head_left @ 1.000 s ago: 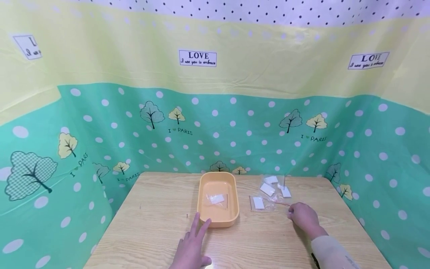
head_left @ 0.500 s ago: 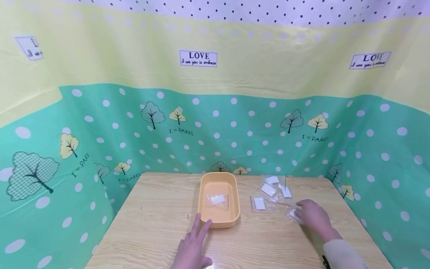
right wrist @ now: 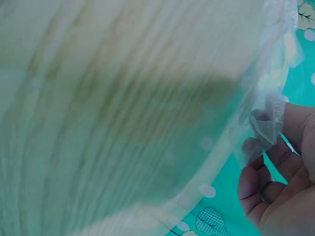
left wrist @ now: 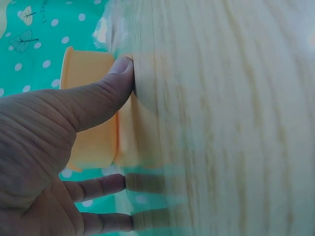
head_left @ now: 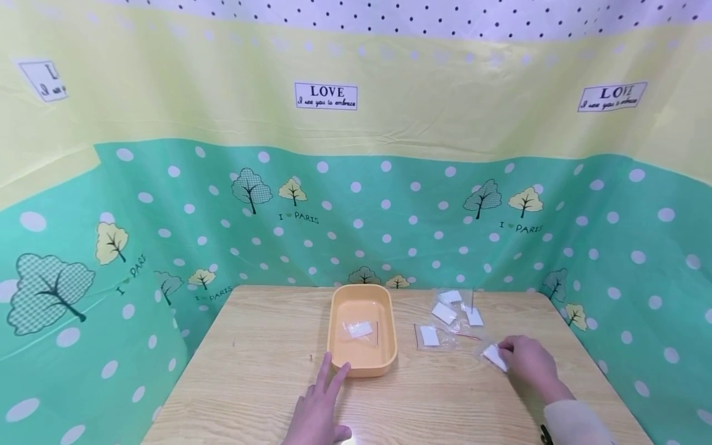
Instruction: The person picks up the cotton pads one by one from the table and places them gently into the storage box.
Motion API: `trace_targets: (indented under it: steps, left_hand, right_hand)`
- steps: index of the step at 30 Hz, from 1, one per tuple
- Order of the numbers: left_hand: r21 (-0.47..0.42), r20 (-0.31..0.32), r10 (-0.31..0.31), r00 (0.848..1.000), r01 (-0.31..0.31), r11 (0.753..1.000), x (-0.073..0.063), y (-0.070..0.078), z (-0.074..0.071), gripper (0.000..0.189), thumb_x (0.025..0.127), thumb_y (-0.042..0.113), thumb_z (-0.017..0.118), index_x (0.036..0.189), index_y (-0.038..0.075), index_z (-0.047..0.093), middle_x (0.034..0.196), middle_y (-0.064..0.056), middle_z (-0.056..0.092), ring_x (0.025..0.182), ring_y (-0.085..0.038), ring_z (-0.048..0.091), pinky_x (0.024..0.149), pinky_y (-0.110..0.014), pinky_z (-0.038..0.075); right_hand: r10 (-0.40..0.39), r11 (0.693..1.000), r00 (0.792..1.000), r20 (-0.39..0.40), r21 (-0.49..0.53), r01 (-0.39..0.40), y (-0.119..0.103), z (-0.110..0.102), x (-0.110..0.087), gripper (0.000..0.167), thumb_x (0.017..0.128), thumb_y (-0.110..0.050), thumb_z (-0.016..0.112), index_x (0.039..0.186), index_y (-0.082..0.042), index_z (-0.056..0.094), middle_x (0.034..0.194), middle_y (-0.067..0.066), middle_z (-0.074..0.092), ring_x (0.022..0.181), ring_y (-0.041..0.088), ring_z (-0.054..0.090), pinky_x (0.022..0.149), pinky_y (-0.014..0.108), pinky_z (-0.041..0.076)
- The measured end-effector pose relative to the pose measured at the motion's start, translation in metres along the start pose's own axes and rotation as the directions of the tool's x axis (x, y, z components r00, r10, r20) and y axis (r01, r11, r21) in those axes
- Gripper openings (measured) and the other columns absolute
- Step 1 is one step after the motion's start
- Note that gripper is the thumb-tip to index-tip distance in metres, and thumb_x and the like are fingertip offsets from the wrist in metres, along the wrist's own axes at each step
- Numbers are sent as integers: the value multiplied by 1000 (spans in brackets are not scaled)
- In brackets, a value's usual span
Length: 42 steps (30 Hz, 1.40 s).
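Note:
My right hand (head_left: pixel 532 366) pinches the edge of a small clear plastic zip bag (head_left: pixel 494 356) holding a white card, at the right of the table. The right wrist view shows thumb and curled fingers on the crinkled clear plastic (right wrist: pixel 268 127). With straight, spread fingers my left hand (head_left: pixel 316 408) rests at the near left corner of a pale orange tray (head_left: pixel 364 372). In the left wrist view its thumb overlaps the tray wall (left wrist: pixel 93 142); I cannot tell how firmly it touches. Inside the tray lies another zip bag with a white piece (head_left: pixel 360 330).
Several more clear bags with white pieces lie right of the tray, one nearest it (head_left: pixel 429 336) and others clustered behind (head_left: pixel 444 313). A patterned green and yellow curtain (head_left: pixel 384 204) encloses the wooden table (head_left: pixel 250 346) at the back and sides.
My right hand has moved right and slightly toward me, drawing one bag away from the cluster; its white piece has come into sight. My left hand and the tray stay put.

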<state>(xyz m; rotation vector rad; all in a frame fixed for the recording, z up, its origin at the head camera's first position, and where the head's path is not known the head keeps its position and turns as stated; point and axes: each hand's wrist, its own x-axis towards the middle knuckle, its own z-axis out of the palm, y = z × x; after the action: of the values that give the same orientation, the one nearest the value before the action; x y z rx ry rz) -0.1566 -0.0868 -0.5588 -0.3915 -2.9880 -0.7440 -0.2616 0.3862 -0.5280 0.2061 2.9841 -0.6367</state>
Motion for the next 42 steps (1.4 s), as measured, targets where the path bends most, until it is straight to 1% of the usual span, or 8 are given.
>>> trace_targets:
  steps: [5, 7, 10, 12, 17, 23, 29, 42]
  left_hand:
    - [2, 1, -2, 1000, 2, 1000, 0, 0, 0, 126, 62, 31, 100, 168, 29, 32, 180, -19, 8, 119, -52, 65, 99, -85, 49]
    - [3, -1, -2, 1000, 2, 1000, 0, 1, -1, 126, 62, 31, 100, 168, 28, 32, 180, -20, 8, 120, -52, 64, 99, -85, 49]
    - [3, -3, -1, 1000, 1, 1000, 0, 1, -2, 126, 62, 31, 100, 168, 27, 32, 180, -20, 8, 120, -53, 64, 99, -85, 49]
    - [4, -3, -1, 1000, 1, 1000, 0, 1, -2, 126, 62, 31, 100, 168, 27, 32, 180, -20, 8, 120, -53, 64, 99, -86, 49]
    - [10, 5, 0, 1000, 0, 1000, 1, 1, -2, 126, 63, 32, 99, 168, 28, 32, 180, -20, 7, 119, -51, 65, 100, -86, 48]
    - [15, 9, -3, 1000, 3, 1000, 1, 1, -1, 126, 63, 32, 99, 168, 28, 32, 180, -20, 8, 118, -50, 65, 100, -86, 48]
    - [20, 9, -2, 1000, 2, 1000, 1, -1, 0, 126, 63, 34, 100, 168, 28, 31, 180, -20, 8, 117, -49, 66, 99, -85, 50]
    - [2, 3, -5, 1000, 5, 1000, -1, -3, 1, 127, 63, 32, 100, 169, 31, 30, 180, -20, 8, 119, -49, 64, 99, -85, 49]
  right_hand:
    - [-4, 997, 999, -48, 72, 7, -10, -6, -1, 29, 105, -26, 67, 124, -6, 76, 127, 24, 74, 112, 42, 68, 89, 60, 59]
    - [-42, 994, 995, -90, 95, 50, -14, -7, -2, 29, 105, -26, 67, 124, -6, 76, 128, 24, 73, 117, 46, 67, 94, 63, 59]
    - [-91, 983, 984, -152, 146, 113, -20, -8, -4, 29, 105, -25, 68, 124, -5, 76, 126, 24, 75, 118, 46, 68, 95, 61, 61]
    - [-112, 974, 976, -187, 176, 145, -26, -9, -5, 28, 104, -23, 68, 123, -4, 77, 125, 23, 76, 116, 45, 69, 95, 59, 62]
    - [-99, 957, 972, -211, 248, 152, -45, -11, -8, 28, 104, -23, 70, 123, -5, 78, 123, 22, 77, 112, 39, 70, 91, 51, 64]
    - [-106, 932, 960, -260, 312, 187, -66, -6, -10, 26, 101, -25, 76, 118, -6, 81, 115, 17, 80, 104, 30, 70, 79, 31, 60]
    - [-108, 900, 967, -232, 390, 194, -87, 7, -10, 25, 100, -25, 77, 119, -8, 81, 113, 13, 81, 96, 19, 67, 71, 20, 57]
    - [-147, 867, 961, -234, 437, 239, -120, 22, -7, 20, 100, -20, 77, 114, -7, 82, 107, 10, 82, 92, 14, 69, 74, 19, 58]
